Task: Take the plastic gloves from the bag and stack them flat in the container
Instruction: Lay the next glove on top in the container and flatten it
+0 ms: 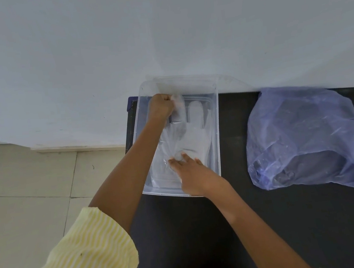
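A clear plastic container (217,116) stands at the left end of the black table. Inside it lies a translucent plastic glove (190,136), spread flat with its fingers pointing toward the wall. My left hand (160,107) is curled at the far end of the container and pinches one fingertip of the glove. My right hand (192,173) reaches over the near rim and presses its straight fingers on the glove's cuff end. The blue-violet plastic bag (307,135) lies crumpled on the table to the right of the container, apart from both hands.
The black table (268,222) runs along a pale wall (161,37), with the container close to the table's left edge. Beige floor tiles (25,193) lie to the left below. A yellow striped sleeve (82,259) covers my left upper arm.
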